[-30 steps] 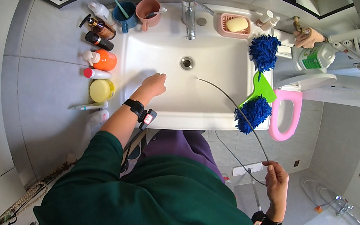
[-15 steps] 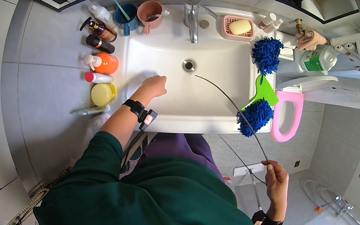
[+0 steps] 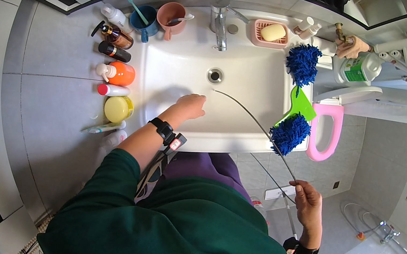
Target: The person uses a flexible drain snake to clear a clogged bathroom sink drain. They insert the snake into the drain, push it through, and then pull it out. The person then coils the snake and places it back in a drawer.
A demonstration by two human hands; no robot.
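Note:
A thin, dark drain snake (image 3: 258,123) arches over the sink (image 3: 172,59). Its free tip hangs just below the drain hole (image 3: 214,75) in the view, apart from it. My right hand (image 3: 308,202) pinches the snake beyond the sink's front right corner, and more of its length loops beneath that hand. Over the basin's left part is my left hand (image 3: 190,107), fingers curled together, close to the snake's tip but not touching it. No object shows in that hand, though its palm side is hidden.
Bottles and a yellow jar (image 3: 118,109) line the left ledge. Two cups (image 3: 171,17), a faucet (image 3: 218,12) and a soap dish (image 3: 269,33) stand behind. Blue microfiber mop heads (image 3: 290,133) and a green dustpan-like piece (image 3: 298,104) lie at right, beside a pink toilet seat (image 3: 325,132).
My left hand has moved right across the basin, toward the snake's tip. The tip has shifted slightly left and nearer to me. My right hand keeps its pinch.

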